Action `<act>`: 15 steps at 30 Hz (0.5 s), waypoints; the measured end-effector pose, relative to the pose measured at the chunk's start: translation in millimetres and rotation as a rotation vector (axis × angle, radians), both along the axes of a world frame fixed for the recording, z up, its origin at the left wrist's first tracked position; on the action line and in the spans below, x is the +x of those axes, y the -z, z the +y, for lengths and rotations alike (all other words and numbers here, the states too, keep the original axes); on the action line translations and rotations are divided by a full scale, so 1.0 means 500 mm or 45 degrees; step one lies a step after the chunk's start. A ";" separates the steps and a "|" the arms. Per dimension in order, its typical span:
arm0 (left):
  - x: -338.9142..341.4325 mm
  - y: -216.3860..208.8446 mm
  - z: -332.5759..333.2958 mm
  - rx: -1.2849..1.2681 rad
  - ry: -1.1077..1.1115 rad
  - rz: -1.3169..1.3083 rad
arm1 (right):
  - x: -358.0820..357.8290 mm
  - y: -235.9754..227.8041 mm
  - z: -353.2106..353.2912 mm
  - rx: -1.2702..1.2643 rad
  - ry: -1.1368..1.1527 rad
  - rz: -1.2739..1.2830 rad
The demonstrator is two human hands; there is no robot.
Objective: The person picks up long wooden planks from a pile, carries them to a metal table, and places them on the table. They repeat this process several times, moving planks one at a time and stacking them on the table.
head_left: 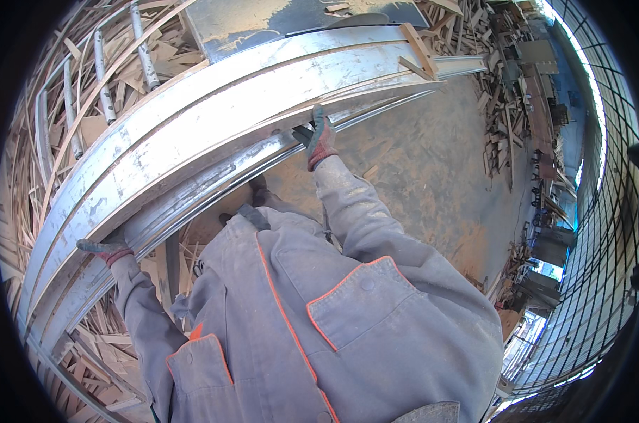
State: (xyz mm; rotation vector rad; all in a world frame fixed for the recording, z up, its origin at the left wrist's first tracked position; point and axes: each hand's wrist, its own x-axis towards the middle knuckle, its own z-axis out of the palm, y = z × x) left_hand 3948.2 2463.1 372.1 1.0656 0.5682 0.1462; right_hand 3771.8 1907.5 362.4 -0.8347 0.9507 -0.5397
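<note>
A long, shiny metal sliding table point(214, 95), like that of a panel saw, runs from the lower left to the upper right in front of me. My left hand point(107, 250), in a dark-palmed glove with a red cuff, grips its near edge at the left. Further right, my right hand point(319, 137), gloved the same way, holds that edge with the thumb up on it and the other fingers partly hidden below. Under the edge lies a metal rail point(242, 166). A short wooden bar point(418, 51) crosses the table's far right end.
Heaps of wood offcuts point(168, 60) lie beyond the table, and more scraps point(108, 352) are under its left end. Behind it is a dusty dark machine top point(263, 25) with a rounded grey part point(362, 20). Sawdust covers the floor point(425, 169). A wood pile point(503, 120) lies right.
</note>
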 end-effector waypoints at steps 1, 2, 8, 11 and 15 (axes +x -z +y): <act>-0.001 -0.001 -0.001 0.003 -0.003 0.001 | 0.001 0.002 -0.001 0.014 -0.006 -0.009; -0.001 -0.001 -0.001 0.011 0.007 -0.012 | 0.001 0.002 -0.002 0.013 -0.005 0.000; -0.003 -0.002 -0.001 0.009 0.038 -0.027 | -0.002 0.006 -0.004 0.013 -0.011 0.033; 0.002 0.013 0.010 -0.001 0.042 -0.025 | -0.010 0.022 -0.010 0.003 0.006 0.079; 0.011 0.040 0.039 -0.128 0.119 -0.074 | -0.014 0.046 -0.019 -0.031 -0.070 -0.005</act>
